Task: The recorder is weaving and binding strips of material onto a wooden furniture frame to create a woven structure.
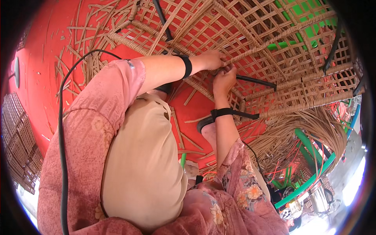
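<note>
A large openwork wicker frame [213,29] of tan strips, with cord-wrapped bars, fills the upper right. At one wrapped bar near the middle, my left hand [213,60] has its fingers pressed together. Just below it, my right hand [224,82] pinches at the same spot, the fingertips of both hands almost touching. Whatever lies between the fingers is too small and too covered to make out. A black strap [256,81] runs from the frame beside my right hand. Both wrists wear black bands.
Loose tan strips [94,37] litter the red floor mat [41,62] at the far left. A bundle of long strands [313,121] lies at right, near a green hoop [305,190] and a metal pot [319,199]. Another woven panel [19,141] stands at left. A black cable [61,137] hangs along my left sleeve.
</note>
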A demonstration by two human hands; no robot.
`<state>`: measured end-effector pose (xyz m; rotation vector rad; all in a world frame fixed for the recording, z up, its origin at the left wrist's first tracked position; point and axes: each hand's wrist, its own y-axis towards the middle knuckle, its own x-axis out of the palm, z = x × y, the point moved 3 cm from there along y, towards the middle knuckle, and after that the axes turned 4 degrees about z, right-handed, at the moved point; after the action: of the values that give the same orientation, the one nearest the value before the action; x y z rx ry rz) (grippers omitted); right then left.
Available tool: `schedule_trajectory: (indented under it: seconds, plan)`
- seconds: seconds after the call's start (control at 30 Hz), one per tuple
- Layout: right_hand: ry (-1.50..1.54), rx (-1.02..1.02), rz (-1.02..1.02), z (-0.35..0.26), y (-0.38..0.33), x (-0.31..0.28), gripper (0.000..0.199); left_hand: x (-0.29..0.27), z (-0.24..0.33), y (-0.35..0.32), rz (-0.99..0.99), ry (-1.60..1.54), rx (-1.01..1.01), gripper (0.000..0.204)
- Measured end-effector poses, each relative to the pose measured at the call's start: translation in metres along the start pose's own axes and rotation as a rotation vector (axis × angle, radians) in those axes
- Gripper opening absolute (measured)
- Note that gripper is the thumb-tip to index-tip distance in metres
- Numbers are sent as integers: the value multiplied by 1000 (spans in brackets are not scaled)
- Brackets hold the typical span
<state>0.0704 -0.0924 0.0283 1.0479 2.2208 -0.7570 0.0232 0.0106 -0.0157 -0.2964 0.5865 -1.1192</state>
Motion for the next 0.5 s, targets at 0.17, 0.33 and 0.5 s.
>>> schedule_trajectory:
  seconds: [0.17, 0.33, 0.5]
  plan:
    - [736, 381, 21, 26, -2, 8, 39, 7, 6, -10, -43, 19, 44, 33]
    - [668, 382, -6, 13, 5, 15, 39, -6, 15, -8, -6, 202, 138, 37]
    - [617, 440, 79, 13, 3, 14, 42, 0, 24, -12, 53, 370, 176, 31]
